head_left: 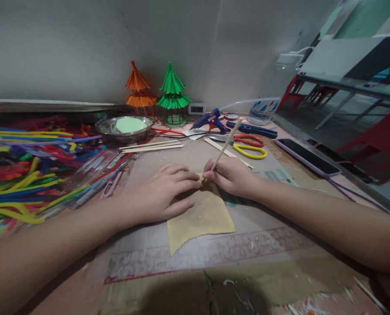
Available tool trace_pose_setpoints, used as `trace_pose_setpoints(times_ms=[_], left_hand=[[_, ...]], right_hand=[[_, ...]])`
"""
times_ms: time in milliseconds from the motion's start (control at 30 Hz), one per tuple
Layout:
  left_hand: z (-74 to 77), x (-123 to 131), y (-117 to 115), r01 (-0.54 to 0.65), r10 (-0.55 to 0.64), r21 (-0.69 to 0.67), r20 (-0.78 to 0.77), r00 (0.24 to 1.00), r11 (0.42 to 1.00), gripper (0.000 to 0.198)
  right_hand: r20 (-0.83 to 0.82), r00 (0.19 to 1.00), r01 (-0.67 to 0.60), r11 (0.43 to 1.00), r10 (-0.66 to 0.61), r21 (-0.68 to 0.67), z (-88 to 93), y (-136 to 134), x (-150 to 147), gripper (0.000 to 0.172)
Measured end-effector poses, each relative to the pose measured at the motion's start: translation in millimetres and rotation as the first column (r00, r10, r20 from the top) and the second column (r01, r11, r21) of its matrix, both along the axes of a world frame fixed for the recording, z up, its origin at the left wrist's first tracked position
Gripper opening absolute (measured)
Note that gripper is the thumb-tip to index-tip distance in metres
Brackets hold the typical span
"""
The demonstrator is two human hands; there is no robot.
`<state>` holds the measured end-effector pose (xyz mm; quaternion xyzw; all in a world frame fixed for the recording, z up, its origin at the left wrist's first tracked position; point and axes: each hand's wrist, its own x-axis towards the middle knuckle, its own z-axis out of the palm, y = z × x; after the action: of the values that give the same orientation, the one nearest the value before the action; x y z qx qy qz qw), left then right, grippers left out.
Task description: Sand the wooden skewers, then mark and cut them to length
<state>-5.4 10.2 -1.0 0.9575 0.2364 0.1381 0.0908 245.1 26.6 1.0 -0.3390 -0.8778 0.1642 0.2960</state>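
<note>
My right hand (226,175) pinches a thin wooden stick (227,142) near its lower end, the stick leaning up and to the right. That lower end meets a piece of tan sheet (203,218), paper or felt, but the fingers hide the exact contact. Flat on the sheet's upper left lies my left hand (171,190), its fingers stretched toward the right hand. Beneath the sheet is a translucent plastic mat (149,258). Just beyond my hands lie more wooden sticks (152,147) on the left and another few sticks (229,153) on the right.
Scissors (250,151), a blue glue gun (209,121), a utility knife (252,129) and a phone (306,156) lie behind and right. Orange (137,87) and green (174,92) tiered models stand by the wall. A metal bowl (103,131) and colourful pipe cleaners (14,188) fill the left.
</note>
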Motion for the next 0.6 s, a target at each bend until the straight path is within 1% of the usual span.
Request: trace_pose_setpoints(times_ms=[67, 167, 233, 333, 400, 500, 600], left_hand=[[0.6, 0.2, 0.1, -0.002, 0.002, -0.007, -0.004, 1.000, 1.000, 0.038], [0.9, 0.1, 0.0, -0.012, 0.012, -0.016, -0.020, 1.000, 1.000, 0.040], [0.9, -0.1, 0.3, -0.012, 0.011, -0.019, -0.027, 1.000, 1.000, 0.041], [1.1, 0.0, 0.7, 0.000, -0.001, -0.025, -0.033, 0.999, 1.000, 0.040], [1.5, 0.2, 0.8, 0.000, -0.001, -0.028, -0.039, 0.999, 1.000, 0.039], [1.8, 0.7, 0.9, -0.013, 0.012, -0.026, -0.035, 0.999, 1.000, 0.041], [1.5, 0.9, 1.2, -0.006, 0.005, -0.023, -0.021, 1.000, 1.000, 0.038]], right_hand=[[0.057, 0.998, -0.006, 0.999, 0.004, 0.036, -1.6, 1.8, -0.8, 0.019], [0.088, 0.995, 0.034, 0.998, -0.039, 0.056, -2.8, 3.1, -0.9, 0.021], [0.092, 0.995, 0.047, 0.998, -0.050, 0.035, -2.5, 2.3, -0.3, 0.023], [0.082, 0.996, 0.021, 1.000, -0.020, -0.015, -1.7, 1.4, -0.4, 0.023], [0.079, 0.997, 0.019, 1.000, -0.019, -0.006, -1.5, 2.4, -1.5, 0.021], [0.089, 0.994, 0.067, 0.997, -0.070, 0.035, -1.4, 4.1, -3.8, 0.021], [0.116, 0.992, 0.053, 0.999, -0.053, 0.003, -1.2, 4.1, -5.7, 0.021]])
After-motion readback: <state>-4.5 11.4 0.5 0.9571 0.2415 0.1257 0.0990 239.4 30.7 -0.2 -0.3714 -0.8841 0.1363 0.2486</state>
